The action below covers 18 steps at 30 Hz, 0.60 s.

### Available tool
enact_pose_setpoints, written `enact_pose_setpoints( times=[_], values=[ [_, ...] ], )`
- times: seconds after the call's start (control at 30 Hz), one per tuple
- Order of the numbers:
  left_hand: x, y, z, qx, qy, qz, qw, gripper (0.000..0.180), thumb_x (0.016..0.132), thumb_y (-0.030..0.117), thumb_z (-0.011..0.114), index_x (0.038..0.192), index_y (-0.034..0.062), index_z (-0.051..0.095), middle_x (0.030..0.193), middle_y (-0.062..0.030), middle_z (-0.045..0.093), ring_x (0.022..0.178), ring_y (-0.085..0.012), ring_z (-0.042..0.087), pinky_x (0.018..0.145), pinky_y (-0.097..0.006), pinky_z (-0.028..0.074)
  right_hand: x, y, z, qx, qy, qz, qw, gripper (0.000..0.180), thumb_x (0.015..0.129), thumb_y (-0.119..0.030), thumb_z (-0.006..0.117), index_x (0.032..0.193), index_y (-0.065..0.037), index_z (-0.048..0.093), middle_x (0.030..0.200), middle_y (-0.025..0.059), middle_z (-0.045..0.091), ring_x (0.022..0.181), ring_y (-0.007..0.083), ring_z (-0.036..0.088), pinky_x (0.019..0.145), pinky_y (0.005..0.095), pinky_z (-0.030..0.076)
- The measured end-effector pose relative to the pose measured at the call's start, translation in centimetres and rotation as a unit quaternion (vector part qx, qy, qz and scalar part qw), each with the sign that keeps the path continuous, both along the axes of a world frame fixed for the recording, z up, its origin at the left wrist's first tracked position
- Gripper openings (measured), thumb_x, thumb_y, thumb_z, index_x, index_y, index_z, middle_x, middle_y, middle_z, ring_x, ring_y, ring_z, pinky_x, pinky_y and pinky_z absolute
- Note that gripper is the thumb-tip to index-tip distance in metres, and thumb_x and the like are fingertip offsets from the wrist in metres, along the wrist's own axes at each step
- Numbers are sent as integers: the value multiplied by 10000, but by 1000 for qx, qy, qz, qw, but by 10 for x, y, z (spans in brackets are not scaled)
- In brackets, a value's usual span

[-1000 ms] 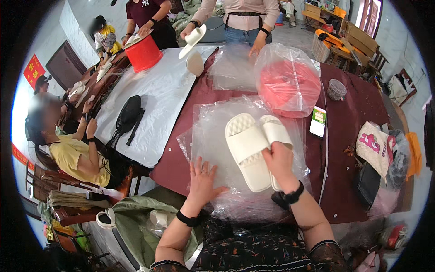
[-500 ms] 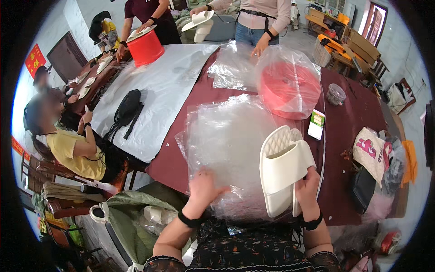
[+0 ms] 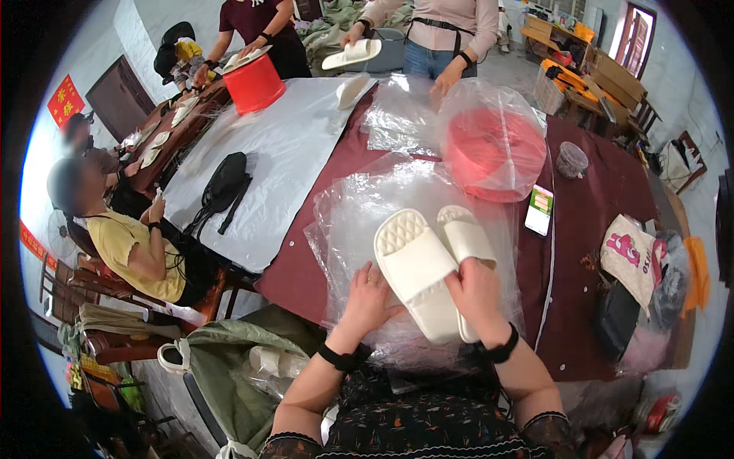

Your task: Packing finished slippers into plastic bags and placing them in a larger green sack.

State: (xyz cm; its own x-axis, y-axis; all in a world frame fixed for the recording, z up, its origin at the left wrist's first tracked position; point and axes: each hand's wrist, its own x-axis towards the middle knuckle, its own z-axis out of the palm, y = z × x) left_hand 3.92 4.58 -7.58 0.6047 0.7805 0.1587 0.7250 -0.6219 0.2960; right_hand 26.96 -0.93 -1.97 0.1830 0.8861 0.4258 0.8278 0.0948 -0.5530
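My right hand [image 3: 475,294] grips a pair of cream slide slippers, its fingers at the straps between them. The quilted footbed of the left slipper [image 3: 413,268] faces up, and the second slipper [image 3: 465,233] lies partly behind my hand. Beneath the pair is a stack of clear plastic bags [image 3: 344,222] on the dark red tabletop. My left hand [image 3: 371,300] rests on the bags with its fingers apart, just left of the slippers; its thumb reaches toward the near slipper's edge.
Beyond the bags sits a red round tub [image 3: 493,153] wrapped in clear plastic. A phone [image 3: 540,210], a small clear jar [image 3: 571,161] and a printed pouch [image 3: 628,256] lie rightward. A black bag [image 3: 222,183] rests on white sheeting. Co-workers stand opposite and sit at left.
The slippers have moved left over the bags and turned, with my right hand. My left hand has shifted right and up. Across the table, a co-worker's slipper now lies on the white sheeting.
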Motion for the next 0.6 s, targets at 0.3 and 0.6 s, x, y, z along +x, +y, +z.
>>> enact_pose_setpoints(
  times=[0.3,0.6],
  values=[
    [-7,-19,-1,37,-63,-61,995,703,771,337,787,1322,-17,530,1414,-251,465,1319,-457,425,1090,-513,380,6,37,-63,-39,-129,-10,991,374,898,-380,656,844,-11,630,793,162,659,712,361,641,639,460,520],
    [-1,-10,-1,-63,-69,-20,995,612,772,244,774,1299,15,563,1339,-231,535,1225,-412,508,1007,-467,457,52,5,-44,45,1,-125,991,376,875,-290,710,673,-1,582,660,183,588,594,367,565,547,447,431]
  ],
)
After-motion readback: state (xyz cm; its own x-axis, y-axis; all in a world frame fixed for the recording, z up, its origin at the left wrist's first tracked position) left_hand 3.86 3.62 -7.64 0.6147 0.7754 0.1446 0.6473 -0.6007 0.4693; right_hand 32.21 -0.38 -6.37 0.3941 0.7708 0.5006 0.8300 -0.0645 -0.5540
